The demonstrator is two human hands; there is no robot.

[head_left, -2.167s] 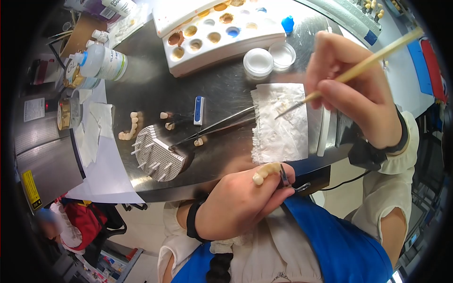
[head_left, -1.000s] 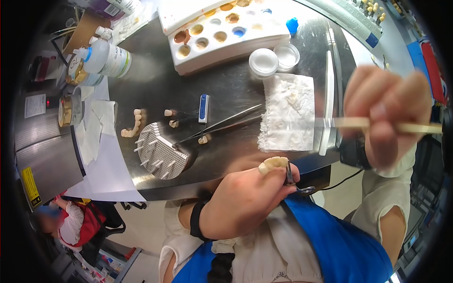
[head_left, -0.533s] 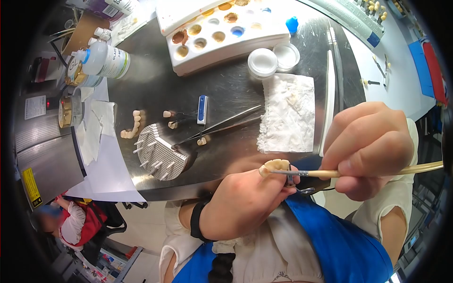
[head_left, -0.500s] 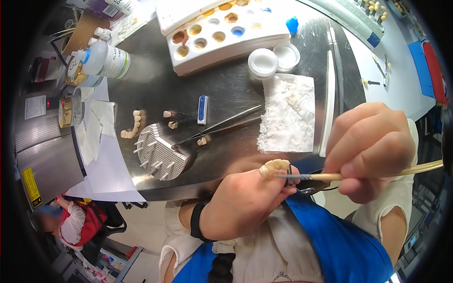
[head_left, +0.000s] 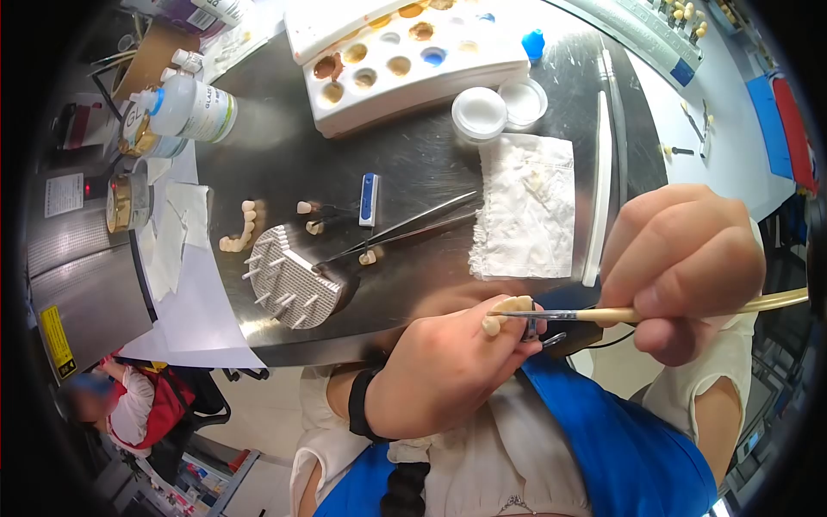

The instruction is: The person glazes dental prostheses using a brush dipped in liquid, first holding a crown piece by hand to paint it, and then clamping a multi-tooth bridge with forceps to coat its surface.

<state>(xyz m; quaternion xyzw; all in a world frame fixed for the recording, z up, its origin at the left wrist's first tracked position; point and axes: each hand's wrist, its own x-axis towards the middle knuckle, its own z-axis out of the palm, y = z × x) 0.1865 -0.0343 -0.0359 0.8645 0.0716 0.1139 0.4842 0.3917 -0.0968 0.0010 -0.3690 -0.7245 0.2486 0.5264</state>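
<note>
My left hand (head_left: 444, 366), with a black band at the wrist, is closed on a small metal clamp (head_left: 531, 326) bearing a curved cream dental bridge (head_left: 514, 304). Between the fingers of my right hand (head_left: 685, 271) is a thin brush (head_left: 603, 315) with a pale wooden handle. Its fine tip lies over the bridge, right at the teeth. Beyond my hands, a folded white cloth (head_left: 527, 224) lies on the dark metal table (head_left: 413, 302). Tweezers (head_left: 405, 226) rest beside it, pointing toward a honeycomb firing tray (head_left: 297, 284) with white pegs.
A white palette (head_left: 413, 95) with stained wells stands at the back, near two small white jars (head_left: 480, 115). Another dental bridge (head_left: 241, 228) and several single crowns (head_left: 314, 227) lie left of a blue-and-white stick (head_left: 369, 200). A glaze bottle (head_left: 198, 110) stands at left; a seated person (head_left: 129, 401) is behind.
The bridge has turned in my left hand, showing a different side. My right hand has shifted slightly right, and the brush tip has moved up and left onto the bridge.
</note>
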